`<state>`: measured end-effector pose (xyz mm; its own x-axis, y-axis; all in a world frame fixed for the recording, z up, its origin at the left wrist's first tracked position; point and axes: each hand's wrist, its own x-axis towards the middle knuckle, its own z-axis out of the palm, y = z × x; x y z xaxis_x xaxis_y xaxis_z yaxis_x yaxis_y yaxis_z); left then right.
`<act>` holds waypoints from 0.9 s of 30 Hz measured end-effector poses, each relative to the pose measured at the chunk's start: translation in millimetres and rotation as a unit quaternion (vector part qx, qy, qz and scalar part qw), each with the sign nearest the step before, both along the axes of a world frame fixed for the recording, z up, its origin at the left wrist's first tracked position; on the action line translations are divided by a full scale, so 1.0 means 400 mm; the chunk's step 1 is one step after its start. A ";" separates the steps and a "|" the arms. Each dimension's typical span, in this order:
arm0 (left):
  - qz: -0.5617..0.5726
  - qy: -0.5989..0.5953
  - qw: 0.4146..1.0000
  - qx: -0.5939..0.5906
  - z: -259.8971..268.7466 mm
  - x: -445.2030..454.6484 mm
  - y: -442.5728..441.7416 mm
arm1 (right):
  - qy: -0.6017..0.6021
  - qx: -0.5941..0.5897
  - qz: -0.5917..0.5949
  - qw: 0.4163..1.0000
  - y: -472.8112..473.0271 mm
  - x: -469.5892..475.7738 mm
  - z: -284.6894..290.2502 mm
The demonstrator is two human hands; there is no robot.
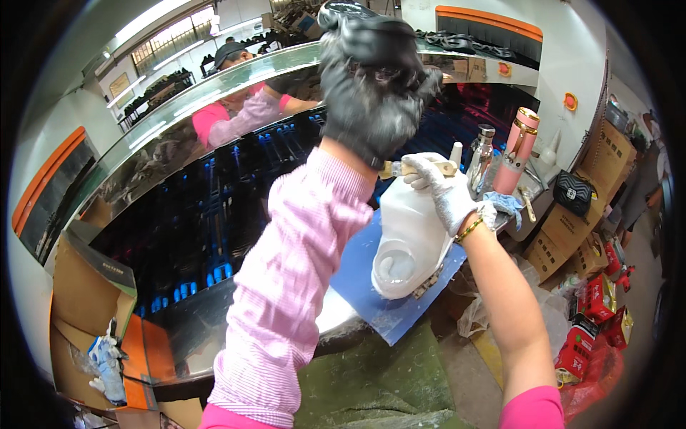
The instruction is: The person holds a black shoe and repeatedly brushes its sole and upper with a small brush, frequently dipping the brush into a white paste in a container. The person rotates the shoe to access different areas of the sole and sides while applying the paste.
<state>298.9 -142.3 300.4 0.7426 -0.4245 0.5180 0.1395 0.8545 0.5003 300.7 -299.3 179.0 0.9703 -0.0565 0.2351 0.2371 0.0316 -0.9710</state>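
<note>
My left hand [370, 102], in a black glove, is raised above the work surface. It grips a glossy black shoe [375, 40], blurred by motion, so its details are unclear. Lower and to the right, my right hand [442, 187] wears a whitish glove and holds a wooden-handled brush [445, 168]. The brush's bristle end is hidden behind my left wrist. Below the right hand lies a translucent white plastic jug [410, 225] with a round opening facing me and pale liquid inside. It rests on a blue sheet [364, 300].
A pink bottle [513, 155] and a steel flask [481, 155] stand beyond the jug, near a blue cloth [504, 204]. Dark machinery with blue-lit parts [214, 214] curves ahead. Left is an open carton [91, 279]; another person [230, 56] works opposite.
</note>
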 end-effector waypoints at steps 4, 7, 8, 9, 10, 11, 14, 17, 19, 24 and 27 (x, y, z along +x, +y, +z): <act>0.070 -0.022 0.989 0.132 -0.144 0.033 -0.143 | -0.033 0.047 -0.069 0.996 -0.088 -0.010 -0.060; 0.305 -0.082 0.914 0.255 -0.361 0.097 -0.027 | -0.025 0.071 -0.064 0.995 -0.076 0.013 -0.071; 0.347 -0.040 0.888 0.299 -0.407 0.133 0.027 | -0.020 0.053 -0.071 0.996 -0.055 0.008 -0.066; 0.375 0.006 0.864 0.337 -0.460 0.173 0.068 | -0.016 0.073 -0.052 0.996 -0.049 0.002 -0.059; 0.452 -0.109 0.749 0.472 -0.491 0.203 0.087 | -0.031 0.055 -0.046 0.997 -0.048 -0.003 -0.055; 0.502 -0.219 0.600 0.584 -0.528 0.242 0.100 | -0.045 0.038 -0.042 0.997 -0.050 -0.009 -0.051; 0.382 -0.290 0.394 0.784 -0.598 0.336 0.106 | -0.049 0.022 -0.029 0.998 -0.056 -0.025 -0.042; 0.233 -0.182 0.418 0.859 -0.639 0.407 0.070 | -0.069 -0.006 -0.040 0.997 -0.049 -0.029 -0.040; 0.195 -0.075 0.489 0.847 -0.633 0.416 0.048 | -0.064 -0.007 -0.038 0.997 -0.048 -0.030 -0.039; 0.440 -0.142 0.709 0.532 -0.585 0.360 0.154 | -0.061 -0.024 -0.056 0.996 -0.044 -0.018 -0.046; 0.595 -0.275 0.598 0.462 -0.502 0.268 0.355 | -0.048 -0.031 -0.064 0.996 -0.041 -0.011 -0.047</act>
<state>406.3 -0.1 99.6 0.6296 -0.0594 0.7747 -0.6940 -0.4911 0.5264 296.4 -315.6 160.2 0.9287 -0.1610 0.3341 0.3279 -0.0646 -0.9425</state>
